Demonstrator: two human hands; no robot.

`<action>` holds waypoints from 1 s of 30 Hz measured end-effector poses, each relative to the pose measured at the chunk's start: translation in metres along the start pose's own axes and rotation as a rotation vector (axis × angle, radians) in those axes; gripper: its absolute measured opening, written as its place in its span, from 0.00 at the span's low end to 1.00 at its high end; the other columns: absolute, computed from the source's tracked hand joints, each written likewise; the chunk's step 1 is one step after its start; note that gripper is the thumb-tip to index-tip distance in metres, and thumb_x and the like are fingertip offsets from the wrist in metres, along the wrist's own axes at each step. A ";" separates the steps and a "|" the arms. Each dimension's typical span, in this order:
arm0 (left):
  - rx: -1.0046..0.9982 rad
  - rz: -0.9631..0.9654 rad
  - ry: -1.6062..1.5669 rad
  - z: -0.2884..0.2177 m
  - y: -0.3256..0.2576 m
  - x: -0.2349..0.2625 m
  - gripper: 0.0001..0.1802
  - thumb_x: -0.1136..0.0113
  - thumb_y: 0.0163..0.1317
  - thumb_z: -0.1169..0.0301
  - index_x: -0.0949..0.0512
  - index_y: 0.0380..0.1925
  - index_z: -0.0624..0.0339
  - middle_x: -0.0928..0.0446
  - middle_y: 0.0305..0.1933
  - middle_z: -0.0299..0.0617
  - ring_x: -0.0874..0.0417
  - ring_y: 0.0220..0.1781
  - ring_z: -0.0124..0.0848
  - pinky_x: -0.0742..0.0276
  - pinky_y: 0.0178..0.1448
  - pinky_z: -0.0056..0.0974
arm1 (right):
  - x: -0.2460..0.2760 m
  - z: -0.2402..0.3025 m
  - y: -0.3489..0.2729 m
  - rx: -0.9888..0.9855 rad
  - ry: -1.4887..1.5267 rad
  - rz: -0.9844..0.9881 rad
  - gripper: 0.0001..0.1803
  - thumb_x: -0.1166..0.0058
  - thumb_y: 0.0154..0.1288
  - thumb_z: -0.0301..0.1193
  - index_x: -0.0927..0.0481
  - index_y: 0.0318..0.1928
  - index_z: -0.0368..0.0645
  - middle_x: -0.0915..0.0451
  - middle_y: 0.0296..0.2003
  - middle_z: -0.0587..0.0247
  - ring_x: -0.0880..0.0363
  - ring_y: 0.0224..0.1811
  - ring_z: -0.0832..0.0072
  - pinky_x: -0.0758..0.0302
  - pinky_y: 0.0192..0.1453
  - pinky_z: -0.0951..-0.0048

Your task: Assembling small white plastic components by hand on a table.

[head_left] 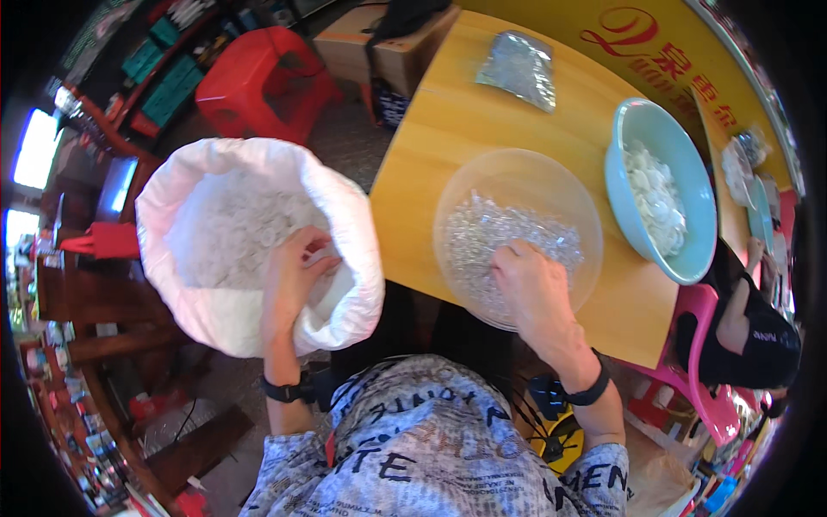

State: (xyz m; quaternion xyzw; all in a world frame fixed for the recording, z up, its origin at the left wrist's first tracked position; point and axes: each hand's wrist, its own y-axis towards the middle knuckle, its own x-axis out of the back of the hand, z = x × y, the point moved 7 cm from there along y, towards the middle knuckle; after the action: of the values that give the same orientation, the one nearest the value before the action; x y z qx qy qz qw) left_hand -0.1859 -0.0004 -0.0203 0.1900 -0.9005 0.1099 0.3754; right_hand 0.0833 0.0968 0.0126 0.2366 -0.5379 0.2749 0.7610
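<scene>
Sack (362,241) on the L, counter (413,164) on the R, tub (517,168) at the counter's near edge
So L hand (297,267) is in the sack mouth over the loose pcs (228,228) inside, R hand (536,289) is in the tub on the bits (465,237) there. Basin (629,215) w/ its own pile (656,202) sits R of the tub. Packet (521,69) lies behind the tub, at the counter's far end. Stool (254,82) stands behind the sack, box (409,56) btwn stool & counter. Chair (702,379) + another person (736,345) off R.

The wooden table (407,226) carries a shiny silver packet (519,71), a clear round bowl (517,175) and a pale blue basin (668,140).
</scene>
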 end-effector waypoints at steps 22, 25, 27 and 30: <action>0.049 -0.148 -0.327 0.041 0.021 -0.011 0.13 0.39 0.55 0.79 0.20 0.42 0.62 0.24 0.27 0.35 0.26 0.29 0.23 0.28 0.37 0.28 | 0.008 -0.035 -0.015 -0.405 1.260 -0.140 0.06 0.45 0.63 0.23 0.21 0.41 0.36 0.20 0.31 0.66 0.22 0.30 0.83 0.24 0.33 0.81; 0.123 -0.208 -0.368 0.044 0.015 -0.001 0.13 0.38 0.55 0.78 0.20 0.42 0.61 0.23 0.31 0.32 0.26 0.31 0.22 0.28 0.38 0.27 | 0.010 -0.045 -0.018 -0.404 1.285 -0.179 0.07 0.42 0.62 0.25 0.21 0.40 0.37 0.20 0.31 0.65 0.22 0.32 0.82 0.24 0.33 0.81; 0.161 -0.406 -0.320 0.035 0.000 0.024 0.14 0.39 0.56 0.77 0.21 0.44 0.60 0.23 0.36 0.34 0.26 0.32 0.21 0.30 0.39 0.25 | 0.005 -0.054 -0.019 -0.436 1.411 -0.158 0.08 0.41 0.61 0.25 0.21 0.40 0.37 0.19 0.32 0.65 0.21 0.32 0.82 0.24 0.33 0.81; 0.045 -0.465 -0.603 0.009 -0.020 0.044 0.15 0.42 0.59 0.78 0.24 0.48 0.60 0.23 0.41 0.39 0.23 0.38 0.24 0.28 0.43 0.26 | 0.000 -0.059 -0.024 -0.501 1.591 -0.137 0.09 0.40 0.60 0.26 0.21 0.40 0.37 0.19 0.32 0.63 0.21 0.33 0.81 0.24 0.34 0.81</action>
State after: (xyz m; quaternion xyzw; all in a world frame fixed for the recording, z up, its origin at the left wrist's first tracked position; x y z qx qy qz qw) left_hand -0.2113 -0.0332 0.0064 0.4211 -0.9008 -0.0193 0.1043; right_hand 0.1400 0.1181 -0.0067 -0.1722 0.1299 0.1853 0.9587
